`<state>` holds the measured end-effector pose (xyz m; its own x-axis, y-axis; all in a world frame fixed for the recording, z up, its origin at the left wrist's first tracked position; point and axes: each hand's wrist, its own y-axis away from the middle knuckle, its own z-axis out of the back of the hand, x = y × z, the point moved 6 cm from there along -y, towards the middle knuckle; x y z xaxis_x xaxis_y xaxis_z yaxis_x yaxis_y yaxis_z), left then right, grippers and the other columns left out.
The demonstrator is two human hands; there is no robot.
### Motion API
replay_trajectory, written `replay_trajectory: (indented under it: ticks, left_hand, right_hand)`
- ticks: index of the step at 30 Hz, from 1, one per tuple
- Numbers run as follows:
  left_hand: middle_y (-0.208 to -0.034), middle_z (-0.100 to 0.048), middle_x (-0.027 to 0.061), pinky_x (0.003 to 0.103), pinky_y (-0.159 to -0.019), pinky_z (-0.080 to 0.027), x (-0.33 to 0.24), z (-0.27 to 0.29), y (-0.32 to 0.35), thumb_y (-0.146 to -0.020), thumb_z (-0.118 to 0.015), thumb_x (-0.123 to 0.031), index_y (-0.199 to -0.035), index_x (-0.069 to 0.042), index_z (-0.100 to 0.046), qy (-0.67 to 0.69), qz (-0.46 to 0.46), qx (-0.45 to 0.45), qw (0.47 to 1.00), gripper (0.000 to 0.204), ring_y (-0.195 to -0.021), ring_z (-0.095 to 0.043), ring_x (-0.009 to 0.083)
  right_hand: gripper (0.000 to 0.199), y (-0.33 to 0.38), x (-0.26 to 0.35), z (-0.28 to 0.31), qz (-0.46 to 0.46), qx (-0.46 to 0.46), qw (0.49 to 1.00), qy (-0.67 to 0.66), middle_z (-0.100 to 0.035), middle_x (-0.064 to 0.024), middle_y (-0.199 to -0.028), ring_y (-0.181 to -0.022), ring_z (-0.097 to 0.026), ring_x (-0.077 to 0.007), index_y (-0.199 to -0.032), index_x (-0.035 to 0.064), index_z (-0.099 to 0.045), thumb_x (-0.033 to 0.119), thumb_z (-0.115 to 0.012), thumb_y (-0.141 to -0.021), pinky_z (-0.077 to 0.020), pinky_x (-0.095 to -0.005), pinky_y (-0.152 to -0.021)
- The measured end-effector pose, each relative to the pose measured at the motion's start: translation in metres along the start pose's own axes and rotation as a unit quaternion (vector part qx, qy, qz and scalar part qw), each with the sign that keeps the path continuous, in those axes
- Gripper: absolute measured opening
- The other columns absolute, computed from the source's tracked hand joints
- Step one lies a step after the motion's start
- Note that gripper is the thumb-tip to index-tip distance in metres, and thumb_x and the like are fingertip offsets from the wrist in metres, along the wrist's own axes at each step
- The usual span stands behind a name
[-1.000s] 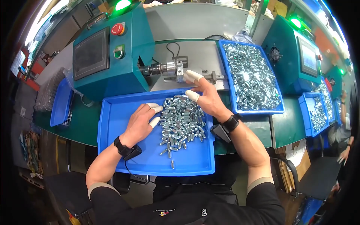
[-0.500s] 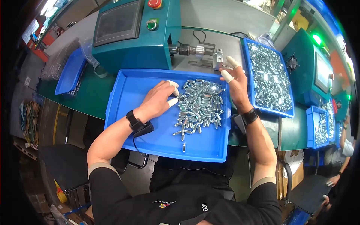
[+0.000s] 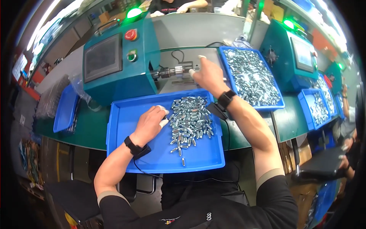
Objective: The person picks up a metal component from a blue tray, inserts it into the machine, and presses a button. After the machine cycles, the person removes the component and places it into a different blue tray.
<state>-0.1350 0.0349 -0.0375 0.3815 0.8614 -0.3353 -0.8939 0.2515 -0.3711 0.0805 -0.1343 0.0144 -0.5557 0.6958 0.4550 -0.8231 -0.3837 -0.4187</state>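
Left hand (image 3: 151, 123) rests curled at pile of small metal parts (image 3: 190, 118) in blue tray (image 3: 126, 152), feeding picks. Right hand (image 3: 206, 74) pinched at machine chuck (image 3: 169, 72); part between fingertips not discernible.

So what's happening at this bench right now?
A person sits at a green bench. The left hand rests in a blue tray at the edge of a pile of small metal parts. The right hand is raised at the spindle of a teal machine; whether it grips a part cannot be told. To the right stands a second blue tray filled with similar parts.
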Motion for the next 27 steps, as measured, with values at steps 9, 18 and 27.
replay_trajectory:
  ticks: [9, 18, 27]
  left_hand:
    - [-0.102, -0.071, 0.0082, 0.045, -0.084, -0.057, 0.009, 0.008, 0.006, -0.085, -0.083, -0.007, -0.104, -0.005, -0.073, -0.031, 0.038, 0.015, 0.999, 0.021, -0.100, -0.069, 0.0334]
    - [-0.099, -0.070, 0.0075, 0.045, -0.081, -0.057, 0.013, 0.012, 0.004, -0.088, -0.080, -0.007, -0.104, -0.009, -0.072, -0.004, 0.047, -0.003, 0.999, 0.018, -0.098, -0.069, 0.0327]
    - [-0.099, -0.073, 0.0092, 0.044, -0.081, -0.057, -0.022, 0.043, -0.077, -0.088, -0.082, -0.009, -0.105, -0.009, -0.076, 0.045, 0.020, -0.095, 0.994, 0.018, -0.097, -0.071, 0.0323]
  right_hand:
    - [0.064, -0.009, 0.011, 0.025, 0.043, -0.039, 0.998, 0.037, -0.075, -0.0250, -0.113, -0.109, -0.073, -0.0424, -0.148, 0.0035, -0.058, 0.025, -0.074, -0.090, -0.0578, -0.0508, -0.096]
    - [0.058, 0.040, -0.145, 0.112, -0.028, -0.096, 0.978, 0.185, -0.074, -0.0146, -0.106, -0.102, -0.073, -0.0316, -0.148, 0.0126, -0.062, 0.030, -0.075, -0.094, -0.0569, -0.0452, -0.094]
    - [0.059, 0.091, -0.103, 0.098, 0.095, -0.136, 0.983, -0.077, -0.076, -0.0131, -0.123, -0.109, -0.073, -0.0242, -0.149, 0.0085, -0.062, 0.009, -0.080, -0.093, -0.0596, -0.0369, -0.086]
